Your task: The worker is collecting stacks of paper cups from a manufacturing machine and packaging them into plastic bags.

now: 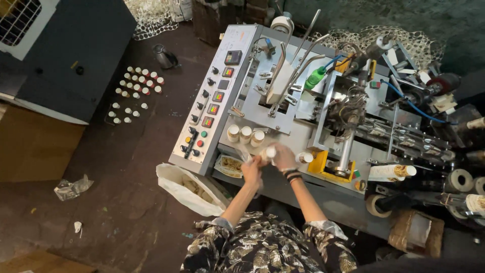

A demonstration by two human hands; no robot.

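Note:
My left hand (251, 169) and my right hand (284, 157) meet over the front ledge of a grey packing machine (283, 129). Together they hold a small white roll (270, 152), with a crumpled clear plastic sleeve (244, 154) in the left hand's fingers. Three similar cream rolls (245, 134) stand upright on the ledge just behind my hands. Another roll (304, 157) sits right of my right hand, beside a yellow bracket (320, 163). My right wrist wears dark bangles.
A control panel (212, 101) with displays, knobs and coloured buttons forms the machine's left side. A white sack (184, 189) stands on the floor below it. Several small spools (136, 93) and a metal jug (164, 55) sit on the brown floor. A dark cabinet (65, 55) stands at left. Tape rolls (457, 179) lie at right.

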